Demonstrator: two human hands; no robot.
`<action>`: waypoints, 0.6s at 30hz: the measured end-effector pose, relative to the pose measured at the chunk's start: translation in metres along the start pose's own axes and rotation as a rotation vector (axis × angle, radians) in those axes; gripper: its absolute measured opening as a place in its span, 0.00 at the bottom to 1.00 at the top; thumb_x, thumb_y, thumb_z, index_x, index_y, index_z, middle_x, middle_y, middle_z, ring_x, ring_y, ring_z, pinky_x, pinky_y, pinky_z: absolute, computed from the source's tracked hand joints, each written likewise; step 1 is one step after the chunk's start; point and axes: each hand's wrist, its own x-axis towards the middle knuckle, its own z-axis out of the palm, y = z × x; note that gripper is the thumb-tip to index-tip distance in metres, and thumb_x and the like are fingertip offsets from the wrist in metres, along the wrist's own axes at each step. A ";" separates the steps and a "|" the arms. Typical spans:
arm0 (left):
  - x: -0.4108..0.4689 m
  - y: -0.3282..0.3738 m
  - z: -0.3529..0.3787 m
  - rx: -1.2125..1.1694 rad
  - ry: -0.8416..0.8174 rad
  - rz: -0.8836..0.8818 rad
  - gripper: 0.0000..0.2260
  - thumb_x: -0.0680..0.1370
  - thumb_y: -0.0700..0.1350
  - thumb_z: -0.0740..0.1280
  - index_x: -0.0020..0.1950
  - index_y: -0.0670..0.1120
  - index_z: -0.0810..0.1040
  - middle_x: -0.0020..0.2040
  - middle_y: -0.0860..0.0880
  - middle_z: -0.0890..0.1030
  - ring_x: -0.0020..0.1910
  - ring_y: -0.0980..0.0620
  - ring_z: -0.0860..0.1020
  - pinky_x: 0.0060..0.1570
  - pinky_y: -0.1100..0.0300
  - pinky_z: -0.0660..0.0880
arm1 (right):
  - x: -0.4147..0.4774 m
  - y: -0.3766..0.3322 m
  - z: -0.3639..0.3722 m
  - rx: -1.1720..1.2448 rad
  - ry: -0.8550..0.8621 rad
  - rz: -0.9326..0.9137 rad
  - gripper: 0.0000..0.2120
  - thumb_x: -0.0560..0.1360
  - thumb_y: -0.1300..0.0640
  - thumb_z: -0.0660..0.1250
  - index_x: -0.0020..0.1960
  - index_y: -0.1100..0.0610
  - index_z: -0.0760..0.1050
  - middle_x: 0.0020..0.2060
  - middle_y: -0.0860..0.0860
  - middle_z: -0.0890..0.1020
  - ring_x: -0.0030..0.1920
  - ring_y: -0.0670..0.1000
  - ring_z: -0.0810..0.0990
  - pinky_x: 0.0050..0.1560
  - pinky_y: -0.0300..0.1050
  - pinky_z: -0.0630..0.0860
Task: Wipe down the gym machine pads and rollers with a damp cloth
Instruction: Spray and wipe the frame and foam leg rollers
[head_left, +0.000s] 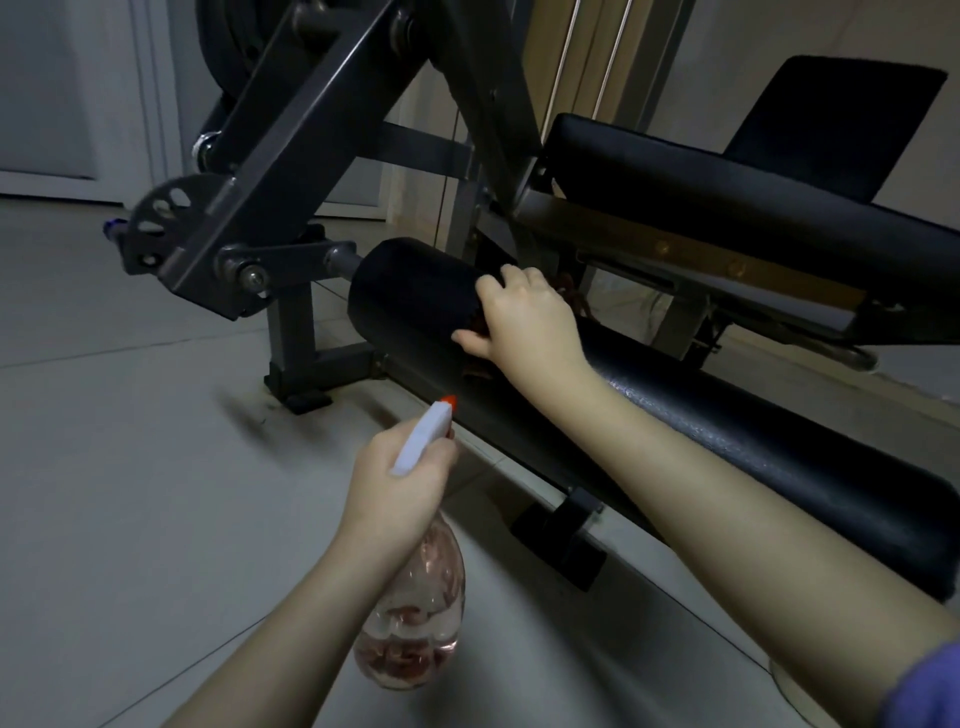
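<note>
A black foam roller (410, 301) sticks out from the gym machine's grey steel arm (291, 171). My right hand (524, 317) presses a dark brownish cloth (574, 296) against the roller's right end; most of the cloth is hidden under the hand. Below it, my left hand (400, 483) grips the neck of a clear spray bottle (415, 618) with a white trigger head and orange nozzle (448, 400), pointed up toward the roller. A long black pad (779, 441) runs to the right, and a black seat pad (727, 208) lies above it.
The machine's grey frame and foot (306, 374) stand on a light tiled floor (130, 467). A perforated adjustment plate (161, 218) sits at the left. A lower frame bar with a black bracket (566, 535) runs along the floor. White doors are behind.
</note>
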 end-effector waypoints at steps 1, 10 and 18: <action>0.001 -0.001 -0.001 -0.004 0.003 -0.004 0.03 0.71 0.49 0.64 0.42 0.52 0.71 0.38 0.48 0.73 0.38 0.51 0.71 0.41 0.56 0.67 | 0.005 -0.002 0.001 0.003 -0.006 -0.003 0.25 0.75 0.42 0.64 0.64 0.58 0.69 0.62 0.58 0.73 0.63 0.59 0.70 0.56 0.49 0.72; 0.008 -0.015 -0.009 -0.002 0.041 -0.034 0.05 0.73 0.48 0.62 0.41 0.47 0.74 0.37 0.47 0.73 0.37 0.51 0.70 0.40 0.55 0.66 | 0.057 -0.030 0.020 0.017 -0.025 -0.010 0.25 0.75 0.42 0.64 0.63 0.59 0.69 0.58 0.59 0.74 0.60 0.59 0.72 0.52 0.49 0.73; 0.011 -0.037 -0.012 -0.023 0.076 -0.093 0.13 0.75 0.45 0.64 0.38 0.36 0.73 0.37 0.47 0.71 0.34 0.51 0.66 0.34 0.58 0.63 | 0.102 -0.059 0.040 0.006 -0.013 0.020 0.25 0.75 0.43 0.64 0.63 0.60 0.69 0.57 0.60 0.74 0.58 0.60 0.73 0.50 0.49 0.73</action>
